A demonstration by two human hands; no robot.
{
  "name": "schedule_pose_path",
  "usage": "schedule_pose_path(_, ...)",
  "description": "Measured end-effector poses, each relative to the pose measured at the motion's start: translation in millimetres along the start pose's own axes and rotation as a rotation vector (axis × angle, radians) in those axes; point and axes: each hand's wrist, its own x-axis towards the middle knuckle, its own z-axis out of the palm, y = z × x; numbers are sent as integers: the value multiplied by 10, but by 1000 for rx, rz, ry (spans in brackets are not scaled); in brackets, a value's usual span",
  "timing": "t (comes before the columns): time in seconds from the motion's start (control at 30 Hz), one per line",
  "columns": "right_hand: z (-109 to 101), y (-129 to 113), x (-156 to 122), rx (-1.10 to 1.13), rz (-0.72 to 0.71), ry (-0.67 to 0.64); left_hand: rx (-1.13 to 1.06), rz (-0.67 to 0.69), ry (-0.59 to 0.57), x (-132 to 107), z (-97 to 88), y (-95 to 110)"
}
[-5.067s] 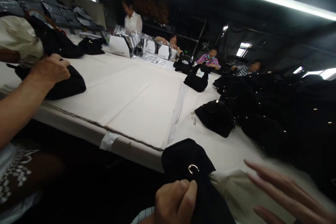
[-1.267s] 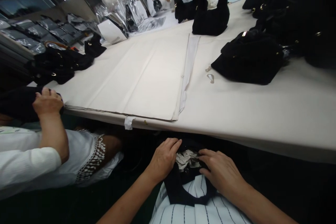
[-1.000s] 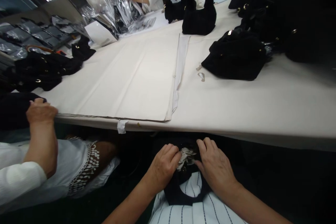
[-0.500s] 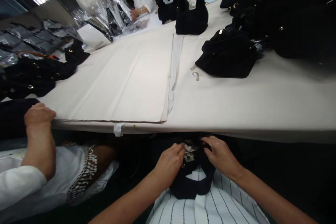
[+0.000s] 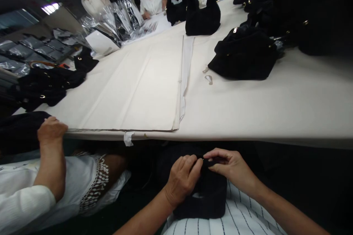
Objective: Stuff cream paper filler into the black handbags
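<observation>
A black handbag point(image 5: 209, 202) lies in my lap, below the table's front edge, its handle towards me. My left hand point(image 5: 184, 176) is closed on the bag's upper part, thumb and fingers pressed together. Close beside it, my right hand point(image 5: 230, 165) has its thumb and index finger bent towards the bag's opening. A tiny shiny spot shows between the two hands, too small to name. Whether the right fingers pinch the fabric or a small fastener is hard to make out. The bag's inside is hidden now.
A white-covered table point(image 5: 248, 114) spans the view, with white sheets point(image 5: 138, 95) on it. Black handbags point(image 5: 245, 53) stand at the right and back, others point(image 5: 52, 84) at the left. A co-worker's hand point(image 5: 52, 130) rests at the left edge. Plastic-wrapped goods point(image 5: 121, 18) stand further back.
My hands have come closer together over the bag. Its gaping opening with pale stuffing has closed from view. The handle's gap looks smaller.
</observation>
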Motion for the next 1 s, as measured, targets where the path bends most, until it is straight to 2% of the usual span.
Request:
schedule_pose_path(0.17, 153, -82, -75, -192, -296, -1, 202, -122, 181, -101, -6, 28)
schedule_pose_path(0.27, 206, -78, -186, -214, -407, -14, 207, -191, 135, -165, -52, -80)
schedule_pose_path(0.33, 187, -23, -235, -139, -343, -72, 95, -225, 125, -210, -64, -160)
schedule_pose_path(0.4, 122, 101, -243, -10, -215, -92, -41, -231, 168, -253, -72, -216)
schedule_pose_path(0.47, 35, 296, -207, 64, -94, -15, -126, -227, 199, -284, -102, -232)
schedule_pose_path(0.53, -32, 522, -135, 38, 9, 101, -173, -212, 211, -297, -165, -210)
schedule_pose_path(0.57, -45, 629, -90, 24, 53, 110, -190, -205, 204, -299, -206, -189)
schedule_pose_path(0.63, -16, 797, 12, 59, 127, 6, -228, -190, 163, -308, -297, -138)
schedule_pose_path(0.7, 76, 892, 125, 130, 180, -164, -255, -182, 90, -350, -391, -89)
schedule_pose_path(0.77, 211, 922, 239, 159, 216, -271, -253, -193, 13, -454, -493, -48)
schedule_pose_path(0.83, 371, 902, 332, 173, 216, -330, -209, -238, -8, -625, -614, -5)
schedule_pose_path(0.9, 543, 832, 375, 218, 153, -406, -130, -318, 61, -828, -763, 52)
schedule_pose_path(1.0, 773, 624, 331, 248, 64, -561, 11, -440, 233, -1058, -1016, 172)
